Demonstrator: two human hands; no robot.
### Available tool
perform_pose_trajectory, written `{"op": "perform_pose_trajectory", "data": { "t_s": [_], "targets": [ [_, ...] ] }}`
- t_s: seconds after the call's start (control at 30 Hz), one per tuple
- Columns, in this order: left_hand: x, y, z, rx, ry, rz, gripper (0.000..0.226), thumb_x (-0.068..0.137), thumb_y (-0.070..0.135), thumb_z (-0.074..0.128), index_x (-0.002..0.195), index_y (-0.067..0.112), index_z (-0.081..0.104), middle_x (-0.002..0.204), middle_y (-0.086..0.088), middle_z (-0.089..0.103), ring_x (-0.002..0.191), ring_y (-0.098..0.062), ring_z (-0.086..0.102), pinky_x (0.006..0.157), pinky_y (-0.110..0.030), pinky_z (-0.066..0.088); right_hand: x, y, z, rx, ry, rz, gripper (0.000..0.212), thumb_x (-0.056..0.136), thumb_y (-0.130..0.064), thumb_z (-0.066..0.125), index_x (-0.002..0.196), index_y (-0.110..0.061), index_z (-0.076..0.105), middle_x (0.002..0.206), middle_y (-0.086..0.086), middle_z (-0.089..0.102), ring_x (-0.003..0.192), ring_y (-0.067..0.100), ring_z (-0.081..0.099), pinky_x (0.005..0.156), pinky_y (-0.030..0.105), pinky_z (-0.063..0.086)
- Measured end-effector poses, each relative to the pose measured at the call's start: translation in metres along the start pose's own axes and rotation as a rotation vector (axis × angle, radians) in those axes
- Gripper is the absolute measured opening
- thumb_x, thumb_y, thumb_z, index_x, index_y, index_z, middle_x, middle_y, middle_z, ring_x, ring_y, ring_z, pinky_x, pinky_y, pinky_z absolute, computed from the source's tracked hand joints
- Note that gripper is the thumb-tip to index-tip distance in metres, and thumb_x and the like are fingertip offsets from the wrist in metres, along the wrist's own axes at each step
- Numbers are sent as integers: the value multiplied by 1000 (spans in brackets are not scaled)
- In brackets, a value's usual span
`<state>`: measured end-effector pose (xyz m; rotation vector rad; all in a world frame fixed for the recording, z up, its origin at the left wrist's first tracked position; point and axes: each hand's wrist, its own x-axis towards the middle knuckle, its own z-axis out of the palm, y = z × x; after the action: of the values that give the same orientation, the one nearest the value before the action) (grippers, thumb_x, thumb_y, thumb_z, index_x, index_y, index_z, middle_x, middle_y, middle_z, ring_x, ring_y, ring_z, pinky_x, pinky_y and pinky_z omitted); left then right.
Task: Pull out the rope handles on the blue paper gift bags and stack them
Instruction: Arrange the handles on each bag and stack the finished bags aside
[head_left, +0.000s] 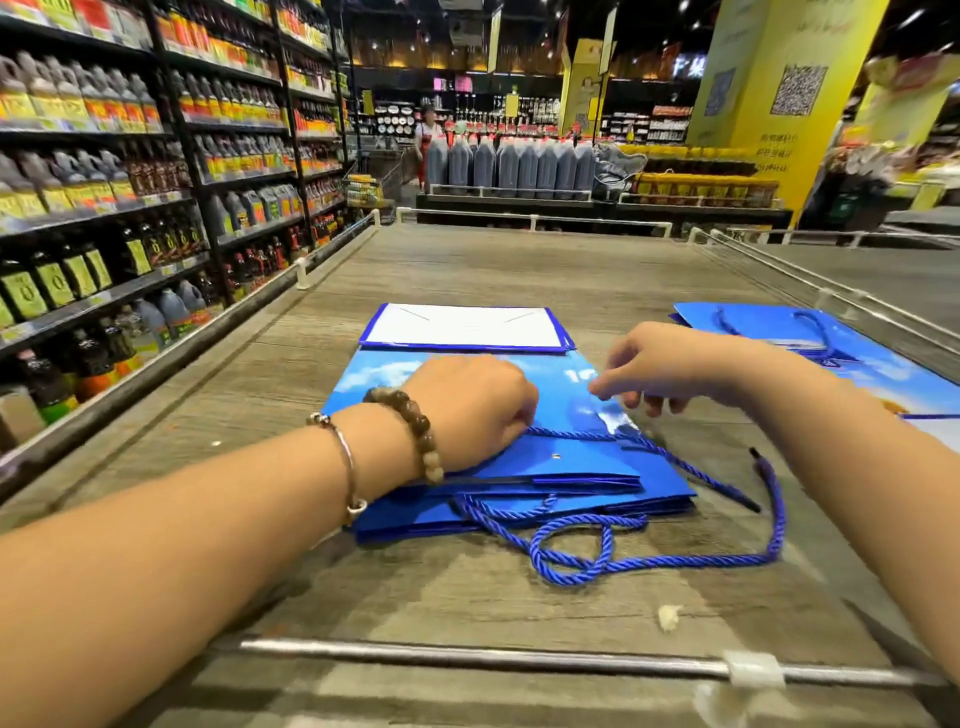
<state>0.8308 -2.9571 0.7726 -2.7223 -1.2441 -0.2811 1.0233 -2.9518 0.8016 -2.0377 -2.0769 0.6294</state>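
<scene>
Wide wood-grain desk (519, 270) with metal rail along edges, set in a shop aisle; shelves of bottles (104, 171) ran down the left side. Near middle of desk lay a flat stack of blue paper gift bags (566, 467), sky-and-cloud print upward, white folded base of the top bag at the far end. A second pile of blue bags (810, 338) lay apart to the right, near the rail, rope handles showing on top. Left hand (467, 410) rested knuckles-up on the top bag of the middle stack, fingers curled together and closed on a blue rope handle (597, 435) that ran rightward from the fist across the bag's open end. Right hand (670, 364) hovered just over the same bag's right side, fingers loosely apart, thumb and forefinger close together; could not tell whether they pinched anything. A loose blue rope (649, 561) looped on the desk just in front of the stack, one end curling up to the right. Left wrist carried a bead bracelet (415, 431) and a thin silver bangle (343, 462).
</scene>
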Motion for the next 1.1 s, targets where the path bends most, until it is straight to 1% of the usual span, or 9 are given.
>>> {"op": "perform_pose_trajectory", "data": {
  "t_s": [0.2,0.27,0.4,0.47,0.53,0.6,0.67,0.8,1.1],
  "targets": [
    [6,-19,-20,-687,340,-284,11,92,11,45,85,16,51,69,0,58,56,-17,58,49,-17,46,-20,1,-17,149,-308,-98,38,67,-49,59,84,-17,70,52,-3,40,44,13,35,44,20,28],
    [3,-23,-25,-750,365,-324,11,93,10,43,85,15,49,68,3,56,55,-14,58,41,-10,42,-20,-4,-11,158,-322,-158,24,69,-40,65,74,-17,69,50,-5,43,43,11,36,42,19,28],
    [0,-32,-31,-718,339,-424,10,93,13,45,89,15,54,77,-3,61,60,-16,59,46,-14,44,-19,-10,-6,113,-211,-194,17,80,-21,66,64,-14,66,49,-6,59,42,4,47,41,17,36],
    [-3,-37,-32,-414,289,-437,14,90,18,49,100,16,58,95,-4,64,77,-19,59,66,-23,47,-19,-12,-7,230,-162,-212,15,81,-18,64,68,-12,66,54,-4,64,44,5,52,42,17,40],
    [-9,-35,-37,-210,381,-369,21,87,20,52,107,19,58,99,1,59,85,-17,55,80,-31,45,-21,-14,-7,336,-151,-217,15,83,-13,61,68,-9,64,57,0,66,44,7,57,41,17,44],
    [-17,-22,-48,-302,462,-178,17,84,22,56,99,19,62,85,6,57,73,-11,51,78,-30,46,-23,-16,-5,389,-156,-211,11,81,-5,62,70,-5,63,57,3,68,45,10,61,43,17,49],
    [-23,-5,-50,-399,249,16,20,79,36,61,90,20,67,79,6,60,68,-5,53,76,-29,47,-24,-19,-2,410,-169,-204,8,76,4,64,73,-3,64,58,6,69,48,12,65,46,17,51],
    [-26,4,-35,-226,-215,44,49,66,57,67,106,29,61,104,11,59,102,-9,54,94,-28,43,-28,-24,2,367,-158,-238,10,72,7,67,71,-4,66,54,5,68,49,10,64,50,15,51],
    [-22,-4,-27,-258,-202,14,38,73,45,66,103,20,67,104,6,69,98,-9,60,82,-18,40,-29,-32,12,305,-148,-298,7,71,-1,71,74,-3,65,57,1,69,58,9,67,57,20,54]
  ]
}}
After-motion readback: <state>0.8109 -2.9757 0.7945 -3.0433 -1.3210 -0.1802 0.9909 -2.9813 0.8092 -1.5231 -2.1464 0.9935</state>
